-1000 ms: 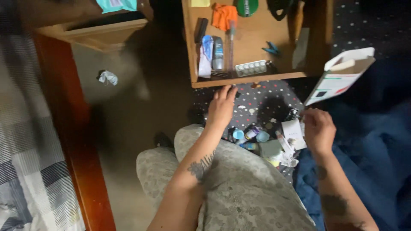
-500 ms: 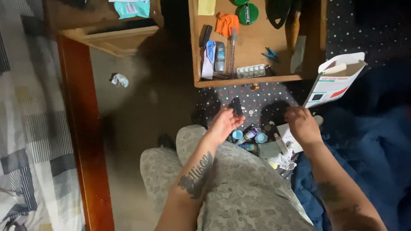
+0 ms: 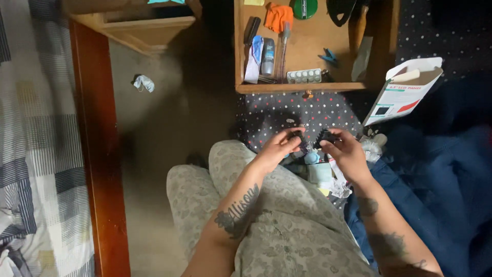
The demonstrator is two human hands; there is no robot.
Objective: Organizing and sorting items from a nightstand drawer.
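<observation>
My left hand [image 3: 277, 149] pinches a small black object [image 3: 296, 135] between thumb and fingers, above my knee. My right hand [image 3: 344, 152] holds another small black ridged piece [image 3: 325, 137] a few centimetres to the right of it. The two pieces face each other but stay apart. Below my hands lies a heap of small items [image 3: 320, 172] on a dotted dark cloth [image 3: 287, 115]: little bottles, a pale card, crumpled wrappers. My legs in grey patterned trousers [image 3: 266, 215] fill the lower middle.
An open wooden drawer [image 3: 302, 88] lies ahead with tubes, a blister pack [image 3: 304, 76], an orange cloth and a green lid. A white open carton [image 3: 405, 92] stands at the right. Blue fabric [image 3: 441, 195] lies right, a red-brown bed frame [image 3: 95, 154] left, a crumpled mask [image 3: 143, 82] on the floor.
My left hand picked a black piece off the dotted cloth near the drawer and drew back. My right hand lifted from the heap with another black piece. Both hands came together.
</observation>
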